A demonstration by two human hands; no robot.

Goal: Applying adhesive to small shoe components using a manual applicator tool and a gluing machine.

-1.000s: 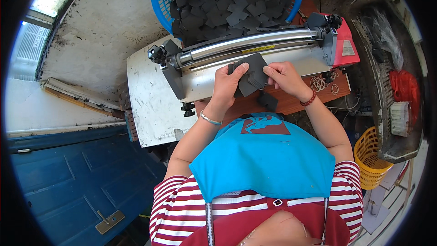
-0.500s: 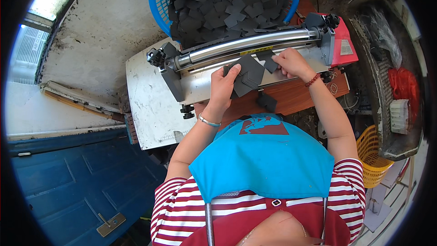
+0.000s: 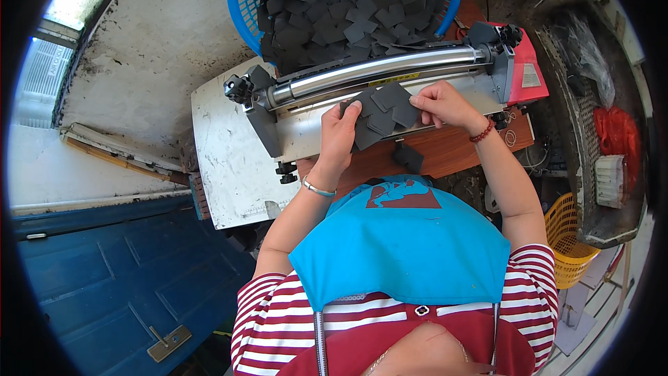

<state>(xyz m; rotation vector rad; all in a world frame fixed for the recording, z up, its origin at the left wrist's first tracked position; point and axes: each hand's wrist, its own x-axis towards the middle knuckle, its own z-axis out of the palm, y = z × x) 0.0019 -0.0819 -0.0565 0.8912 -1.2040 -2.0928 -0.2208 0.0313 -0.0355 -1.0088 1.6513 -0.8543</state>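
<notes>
A fanned stack of thin dark grey square pieces (image 3: pixel 371 125) is pinched by my left hand (image 3: pixel 337 138), its thumb on top. My right hand (image 3: pixel 449 107) grips the edge of another dark grey square piece (image 3: pixel 398 99) between thumb and fingers. That piece overlaps the stack. Both hands are above the metal bed in front of the shiny roller (image 3: pixel 383 72) of a bench machine. Whether the right hand holds one piece or more, I cannot tell.
Behind the roller, a blue plastic basket (image 3: pixel 240 7) is heaped with similar dark pieces (image 3: pixel 348 14). A white board (image 3: pixel 233 153) lies left of the machine. A dark object (image 3: pixel 407 157) sits below the bed's front edge. To the right are a yellow basket (image 3: pixel 567 237) and a grimy trough (image 3: pixel 588 167).
My right hand has brought its piece left and onto the stack, away from the metal bed. The stack in my left hand now looks more spread out.
</notes>
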